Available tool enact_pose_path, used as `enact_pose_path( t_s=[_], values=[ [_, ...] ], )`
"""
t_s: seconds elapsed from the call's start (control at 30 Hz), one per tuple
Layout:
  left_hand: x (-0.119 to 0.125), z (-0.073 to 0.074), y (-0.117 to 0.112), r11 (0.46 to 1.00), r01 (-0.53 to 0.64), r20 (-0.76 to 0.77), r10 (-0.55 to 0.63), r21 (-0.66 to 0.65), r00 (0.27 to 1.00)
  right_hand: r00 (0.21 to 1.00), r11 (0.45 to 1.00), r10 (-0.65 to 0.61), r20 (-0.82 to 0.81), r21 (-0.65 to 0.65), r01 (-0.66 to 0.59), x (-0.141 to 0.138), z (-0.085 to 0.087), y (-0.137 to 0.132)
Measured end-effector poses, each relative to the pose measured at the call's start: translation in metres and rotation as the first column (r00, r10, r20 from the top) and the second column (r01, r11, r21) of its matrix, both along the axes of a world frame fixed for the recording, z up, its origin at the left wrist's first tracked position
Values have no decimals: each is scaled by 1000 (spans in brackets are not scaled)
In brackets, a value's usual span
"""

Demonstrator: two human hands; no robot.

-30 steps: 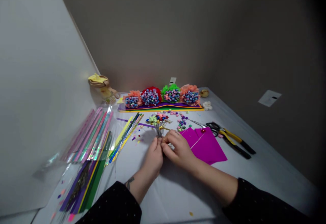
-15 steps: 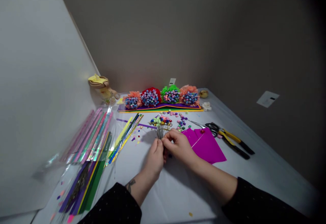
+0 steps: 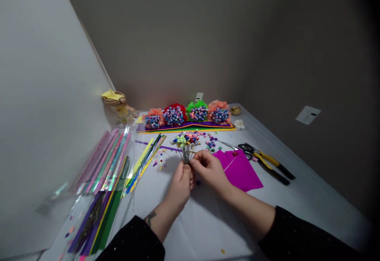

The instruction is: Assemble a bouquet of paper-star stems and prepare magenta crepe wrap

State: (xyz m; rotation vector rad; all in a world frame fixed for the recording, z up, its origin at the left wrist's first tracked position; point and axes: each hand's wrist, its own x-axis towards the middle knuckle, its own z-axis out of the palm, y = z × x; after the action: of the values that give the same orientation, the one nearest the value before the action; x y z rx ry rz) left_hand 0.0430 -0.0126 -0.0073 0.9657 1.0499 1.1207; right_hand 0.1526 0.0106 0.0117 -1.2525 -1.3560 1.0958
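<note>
In the middle of the head view is a bunch of small multicoloured stars on thin wire stems [image 3: 185,144], held upright with its heads fanned out. My left hand [image 3: 179,181] is closed around the lower stems, thumb on the near side. My right hand [image 3: 209,170] pinches at the stems just above the left thumb, on the right side of the bunch. Whether it grips one stem or several is too small to tell. Loose little stars [image 3: 211,142] lie on the table behind and to the right of the bunch.
Magenta sheets [image 3: 243,174], scissors [image 3: 246,148] and yellow-black pliers [image 3: 274,166] lie right. Paper strips in plastic [image 3: 103,162] and loose strips [image 3: 145,166] lie left. Several star bouquets [image 3: 174,115] stand at the back, near a hand-shaped figure [image 3: 118,104].
My right hand has shifted slightly along the stems, and the star heads have spread and turned a little. The whole view has moved slightly. Both hands remain on the bunch.
</note>
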Motion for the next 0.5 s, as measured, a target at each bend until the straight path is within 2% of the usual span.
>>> enact_pose_path(
  t_s=[0.27,0.5],
  values=[
    [-4,-1,-1,999,36,-173,-37,-8,984,999,998,40,9,-46,-40,-1,5,-1],
    [-4,4,-1,999,-44,-310,50,26,949,999,999,45,31,-26,-44,-2,4,-6]
  ],
)
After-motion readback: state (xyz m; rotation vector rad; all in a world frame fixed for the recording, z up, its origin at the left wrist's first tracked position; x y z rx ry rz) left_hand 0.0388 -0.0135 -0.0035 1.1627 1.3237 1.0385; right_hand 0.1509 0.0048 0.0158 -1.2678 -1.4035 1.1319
